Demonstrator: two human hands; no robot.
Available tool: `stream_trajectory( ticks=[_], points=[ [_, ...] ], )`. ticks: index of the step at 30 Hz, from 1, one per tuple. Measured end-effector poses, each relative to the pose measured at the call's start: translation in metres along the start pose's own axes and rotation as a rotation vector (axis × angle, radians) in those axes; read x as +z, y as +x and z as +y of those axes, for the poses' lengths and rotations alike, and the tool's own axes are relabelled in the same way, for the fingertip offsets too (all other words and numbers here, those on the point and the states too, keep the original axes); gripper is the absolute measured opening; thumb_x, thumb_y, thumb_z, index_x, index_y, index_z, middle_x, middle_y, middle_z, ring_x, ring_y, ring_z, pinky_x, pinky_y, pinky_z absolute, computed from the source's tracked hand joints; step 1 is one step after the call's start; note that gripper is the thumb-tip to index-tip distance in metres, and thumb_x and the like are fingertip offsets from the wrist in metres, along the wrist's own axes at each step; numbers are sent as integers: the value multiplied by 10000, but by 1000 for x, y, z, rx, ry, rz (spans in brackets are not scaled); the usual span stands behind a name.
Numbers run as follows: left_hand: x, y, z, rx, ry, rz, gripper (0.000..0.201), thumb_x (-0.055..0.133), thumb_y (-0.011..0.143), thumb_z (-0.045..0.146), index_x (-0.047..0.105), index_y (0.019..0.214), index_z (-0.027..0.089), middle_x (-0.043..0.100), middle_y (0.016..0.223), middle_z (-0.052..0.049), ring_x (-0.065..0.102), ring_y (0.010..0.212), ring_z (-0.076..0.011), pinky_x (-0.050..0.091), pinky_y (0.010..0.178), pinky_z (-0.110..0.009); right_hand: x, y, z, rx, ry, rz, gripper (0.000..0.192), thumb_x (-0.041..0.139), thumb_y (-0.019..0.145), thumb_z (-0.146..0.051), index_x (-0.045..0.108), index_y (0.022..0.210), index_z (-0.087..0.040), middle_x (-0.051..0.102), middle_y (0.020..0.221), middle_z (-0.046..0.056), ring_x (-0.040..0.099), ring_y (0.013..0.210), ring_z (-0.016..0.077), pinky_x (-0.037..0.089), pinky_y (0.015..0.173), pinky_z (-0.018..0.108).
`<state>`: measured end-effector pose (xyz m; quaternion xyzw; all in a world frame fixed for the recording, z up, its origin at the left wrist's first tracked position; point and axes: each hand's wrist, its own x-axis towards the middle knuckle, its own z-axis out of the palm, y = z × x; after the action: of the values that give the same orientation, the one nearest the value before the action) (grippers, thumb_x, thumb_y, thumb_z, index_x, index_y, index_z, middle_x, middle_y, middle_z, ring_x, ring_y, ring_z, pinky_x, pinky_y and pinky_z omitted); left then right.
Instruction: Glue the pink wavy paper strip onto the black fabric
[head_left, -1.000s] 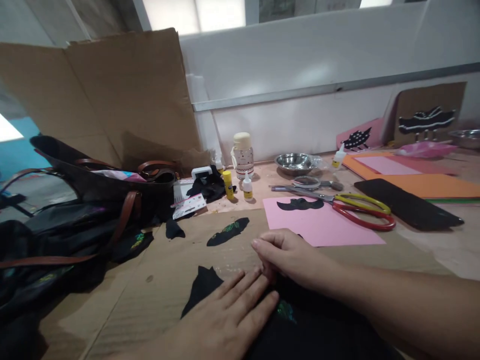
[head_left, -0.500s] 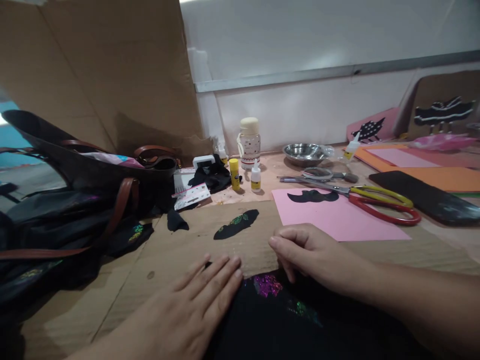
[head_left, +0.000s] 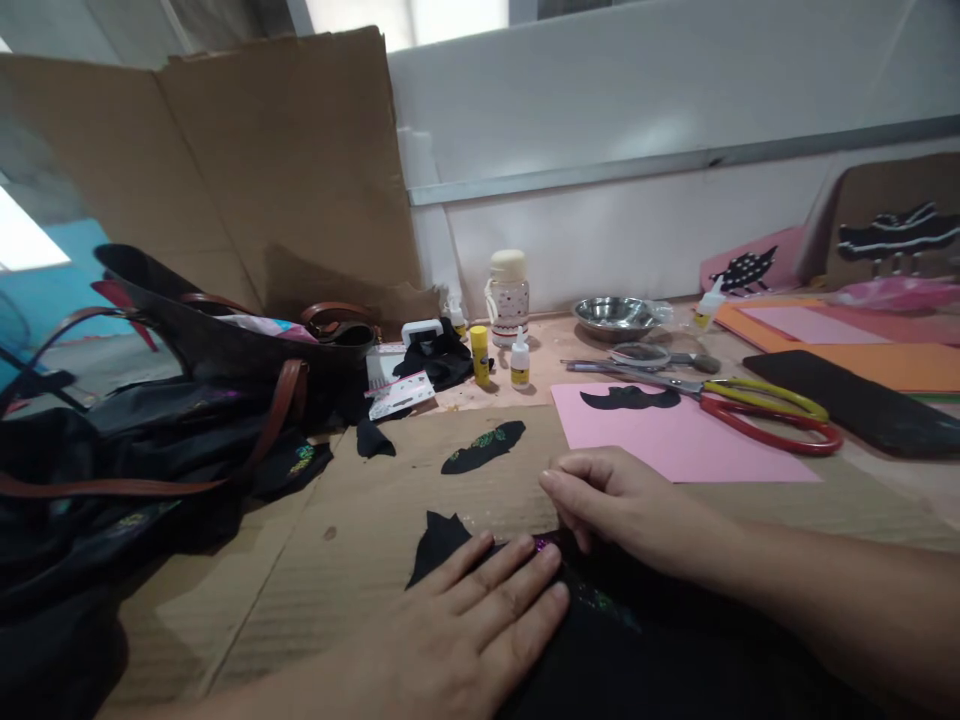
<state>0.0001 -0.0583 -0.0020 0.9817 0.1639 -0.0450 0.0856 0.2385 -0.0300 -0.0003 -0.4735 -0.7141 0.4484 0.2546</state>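
Note:
My left hand (head_left: 480,610) lies flat with fingers stretched over black cloth (head_left: 622,665) that carries purple and green glitter patches. A pointed corner of black cloth (head_left: 435,545) sticks out beyond its fingers. My right hand (head_left: 619,505) rests at the upper edge of the cloth, fingers curled and thumb pressed to them; what they hold, if anything, is hidden. Beyond the hands, a cut black strip (head_left: 484,447) with green glitter lies on the cardboard (head_left: 289,585). A black cut-out shape (head_left: 630,398) sits on pink paper (head_left: 615,435).
Red-and-yellow-handled scissors (head_left: 765,410) lie across the pink paper, beside a black phone (head_left: 855,400). Behind stand a glue stick (head_left: 480,357), a small glue bottle (head_left: 520,362), a drinking bottle (head_left: 508,300) and a steel bowl (head_left: 615,318). A dark bag (head_left: 202,330) is at left.
My left hand has slid right onto the cloth, covering most of the purple glitter; the pointed black corner now shows. My right hand has hardly moved. The view has tilted up and shifted left.

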Motion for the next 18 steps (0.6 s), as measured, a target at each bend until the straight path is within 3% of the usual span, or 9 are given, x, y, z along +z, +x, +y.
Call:
stream_trajectory(
  ticks=[4,6,9,11,14,18],
  points=[
    [15,-4,-14,-18,-13,-17,633,523,1062,266,273,1636,174,236,1663,-136,228,1548,-338,239,1244,-566,0,0,2,9,-13,5,488,477,966,-597,493,658,-218,533,580,-17,501,561,142,391,588,281],
    [16,-7,-17,-29,-32,-14,733,584,1038,379,221,1652,210,219,1671,-144,208,1541,-398,233,1214,-650,0,0,3,6,-18,2,488,470,979,-587,497,662,-217,536,587,-16,506,570,145,393,595,281],
    [2,-12,-16,-90,-59,51,819,530,1011,622,234,1646,199,245,1658,-176,235,1530,-424,271,1188,-677,-1,0,3,-17,-22,-6,478,462,998,-557,505,665,-216,534,591,-18,511,579,147,397,608,282],
    [-13,-15,-13,-208,-37,78,774,534,1035,560,208,1650,221,226,1668,-157,266,1543,-360,289,1227,-591,-1,0,4,-31,-25,-7,475,458,1007,-543,507,667,-215,535,593,-19,511,579,147,396,610,282],
    [-29,-16,-11,-304,10,105,726,545,1024,558,340,1612,187,301,1641,-174,340,1512,-378,356,1199,-604,-1,-1,4,-33,-28,0,468,465,1011,-527,509,668,-212,538,597,-18,506,580,145,392,607,281],
    [-27,-14,-10,-380,93,163,759,551,1009,586,393,1586,118,301,1634,-227,363,1492,-416,372,1179,-629,0,-1,5,-40,-29,-4,461,467,1014,-511,507,667,-210,526,593,-25,499,575,140,388,605,278]
  ],
)
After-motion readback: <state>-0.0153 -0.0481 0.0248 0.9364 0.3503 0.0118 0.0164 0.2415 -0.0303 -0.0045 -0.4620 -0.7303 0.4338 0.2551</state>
